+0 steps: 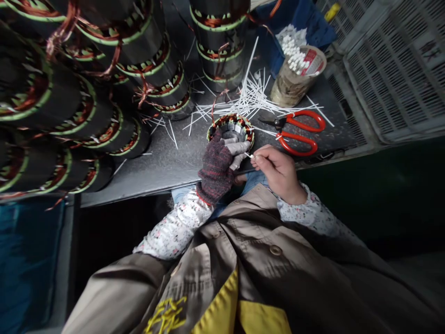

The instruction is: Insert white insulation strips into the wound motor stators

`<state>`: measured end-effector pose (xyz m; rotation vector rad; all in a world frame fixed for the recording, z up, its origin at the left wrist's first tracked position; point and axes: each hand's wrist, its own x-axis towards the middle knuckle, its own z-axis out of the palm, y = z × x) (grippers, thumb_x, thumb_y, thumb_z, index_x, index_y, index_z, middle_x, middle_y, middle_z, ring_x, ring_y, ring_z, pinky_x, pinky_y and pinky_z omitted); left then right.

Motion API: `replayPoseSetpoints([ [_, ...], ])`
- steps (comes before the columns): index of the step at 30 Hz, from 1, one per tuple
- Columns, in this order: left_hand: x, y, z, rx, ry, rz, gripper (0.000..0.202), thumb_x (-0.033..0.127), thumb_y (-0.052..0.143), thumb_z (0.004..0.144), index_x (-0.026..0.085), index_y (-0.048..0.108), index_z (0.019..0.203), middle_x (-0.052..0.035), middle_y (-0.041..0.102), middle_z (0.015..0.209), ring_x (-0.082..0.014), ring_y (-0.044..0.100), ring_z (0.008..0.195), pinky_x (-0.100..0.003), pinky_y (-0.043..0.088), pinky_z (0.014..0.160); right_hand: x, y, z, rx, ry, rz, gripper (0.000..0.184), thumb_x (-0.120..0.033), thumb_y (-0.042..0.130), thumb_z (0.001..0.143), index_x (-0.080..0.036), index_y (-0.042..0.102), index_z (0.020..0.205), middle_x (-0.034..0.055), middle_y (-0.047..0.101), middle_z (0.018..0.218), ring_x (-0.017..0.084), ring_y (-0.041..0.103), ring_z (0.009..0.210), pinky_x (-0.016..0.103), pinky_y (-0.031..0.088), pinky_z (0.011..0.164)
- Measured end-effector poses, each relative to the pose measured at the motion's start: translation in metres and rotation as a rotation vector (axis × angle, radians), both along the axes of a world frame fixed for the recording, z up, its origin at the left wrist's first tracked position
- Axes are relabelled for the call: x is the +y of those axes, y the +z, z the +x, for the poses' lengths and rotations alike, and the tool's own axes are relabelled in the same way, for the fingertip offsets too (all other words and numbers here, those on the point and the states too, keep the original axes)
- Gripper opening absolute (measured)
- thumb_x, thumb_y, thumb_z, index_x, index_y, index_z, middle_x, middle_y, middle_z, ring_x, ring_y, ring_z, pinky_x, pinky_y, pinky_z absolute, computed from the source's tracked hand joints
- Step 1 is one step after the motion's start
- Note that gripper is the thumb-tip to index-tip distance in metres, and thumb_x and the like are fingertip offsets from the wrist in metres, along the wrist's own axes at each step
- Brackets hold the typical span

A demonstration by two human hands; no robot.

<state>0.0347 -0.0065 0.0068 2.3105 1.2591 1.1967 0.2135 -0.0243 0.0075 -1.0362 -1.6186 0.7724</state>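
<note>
My left hand (222, 162) wears a dark knitted glove with pale wrapped fingertips. Its fingers curl over the near rim of a small motor stator (249, 127), a ring with copper windings and light green edging. Close to the stator's right side, my bare right hand (276, 169) is closed in a pinch on the end of a thin white tie (249, 156). The tie's other end is hidden near the gloved fingers. Red-handled scissors (299, 131) lie right of the stator, beside a pile of loose white ties (248, 99).
Stacks of finished-looking stators (167, 88) crowd the left of the bench (163, 164), and another stack (220, 51) stands behind. A cup (290, 88) of small white pieces stands at the right, before a blue bin (318, 28). Plastic crates (392, 69) are farther right.
</note>
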Motion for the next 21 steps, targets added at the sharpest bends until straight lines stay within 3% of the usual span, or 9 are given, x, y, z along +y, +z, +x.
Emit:
replayPoseSetpoints([
  [6,0.003,-0.005,-0.003,0.012,-0.044,0.031,0.026,0.039,0.048,0.105,0.027,0.069,0.115,-0.0037,0.077,0.114,-0.0190,0.071,0.115,-0.049,0.049,0.117,0.017,-0.009,-0.004,-0.174,-0.101,0.022,0.020,-0.024,0.061,0.088,-0.022,0.056,0.069,-0.0025,0.056,0.065,0.012,0.051,0.061,0.028,0.041,0.061],
  [15,0.008,-0.011,-0.003,-0.075,-0.095,0.171,0.021,0.028,0.054,0.103,0.025,0.069,0.117,-0.0036,0.077,0.104,-0.0187,0.072,0.108,-0.049,0.048,0.117,0.004,0.008,0.005,-0.035,-0.022,0.059,0.022,-0.030,0.061,0.092,-0.022,0.058,0.072,0.0001,0.060,0.074,0.013,0.055,0.066,0.029,0.042,0.060],
  [21,0.009,-0.010,-0.008,-0.051,-0.146,0.108,0.025,0.030,0.053,0.103,0.026,0.066,0.124,-0.0050,0.075,0.113,-0.0206,0.070,0.115,-0.049,0.050,0.114,0.019,-0.005,-0.001,-0.179,-0.078,-0.010,0.021,-0.025,0.062,0.085,-0.022,0.055,0.066,-0.0014,0.056,0.066,0.013,0.051,0.060,0.028,0.039,0.058],
])
